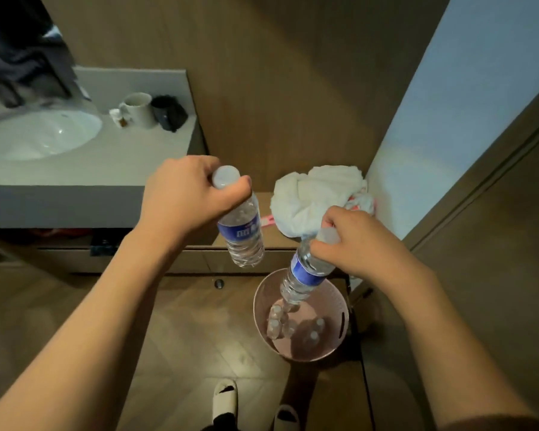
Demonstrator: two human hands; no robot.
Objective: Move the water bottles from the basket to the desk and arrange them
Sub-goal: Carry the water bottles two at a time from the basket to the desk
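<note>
We see a dim, warm-toned scene. The brightest area is the pale wall panel (467,98) at upper right. A soft pool of glare lies on the wood floor (199,346) below the arms. The sink basin (41,135) carries small highlights. Straight edges bow toward the corners from the wide lens, and everything looks slightly soft, the basket (339,318) and its contents most blurred.

I count two water bottles in hand, one at ten o'clock (241,227) and one at two o'clock (305,272); about five more bottles (293,326) in one pink basket (339,303); one mug (139,108); two slippers (224,399).
</note>
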